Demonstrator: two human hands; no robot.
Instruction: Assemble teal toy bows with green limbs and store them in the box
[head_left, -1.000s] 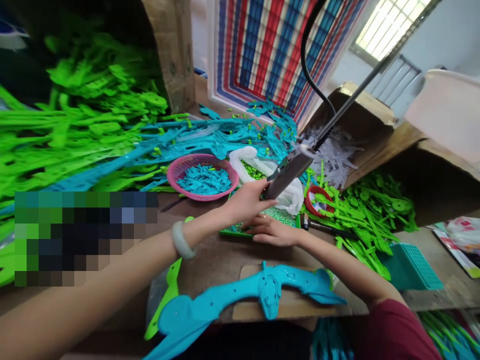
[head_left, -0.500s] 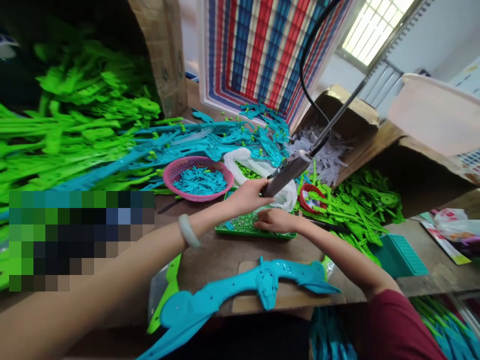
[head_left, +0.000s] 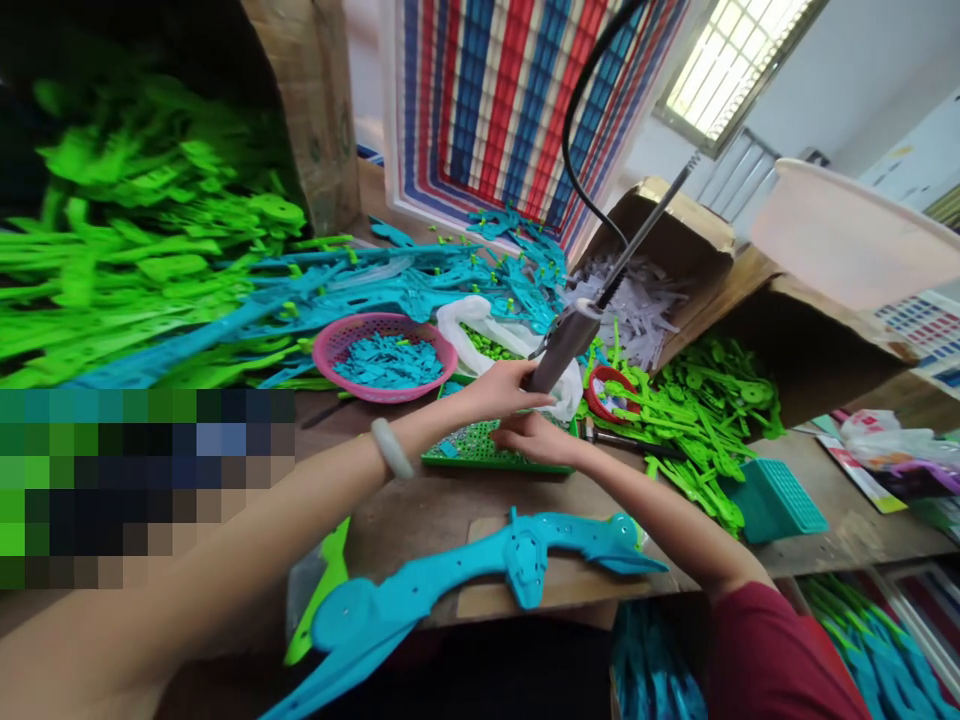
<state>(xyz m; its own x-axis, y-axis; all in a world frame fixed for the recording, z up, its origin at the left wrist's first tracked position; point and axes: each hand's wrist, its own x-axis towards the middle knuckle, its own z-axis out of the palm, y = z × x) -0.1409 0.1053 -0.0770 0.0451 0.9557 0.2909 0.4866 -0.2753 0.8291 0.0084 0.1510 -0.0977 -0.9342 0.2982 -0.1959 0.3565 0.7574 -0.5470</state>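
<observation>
My left hand (head_left: 508,392), with a pale bangle on its wrist, grips a grey electric screwdriver (head_left: 564,348). The driver leans up and right on a cord and coil, its tip hidden behind the hand. Just below, my right hand (head_left: 538,438) is over a green tray (head_left: 495,466) of small metal screws. Its fingers are bent together at the tray, and whether a screw is between them is too small to see. Nearer to me, a long blue plastic toy part (head_left: 450,572) with screw holes lies across the table edge, a green part (head_left: 328,590) beneath its left side.
Behind the tray stand a pink basket (head_left: 324,372) of blue pieces and a white plastic bag (head_left: 455,325) with green bits. A red basket (head_left: 595,402), a hammer-like tool (head_left: 626,440) and a teal box (head_left: 776,500) are rightward. Green parts (head_left: 150,270) heap up left.
The whole view has shifted slightly. My right hand has moved a little left and up at the screw tray. My left hand keeps its grip on the electric screwdriver.
</observation>
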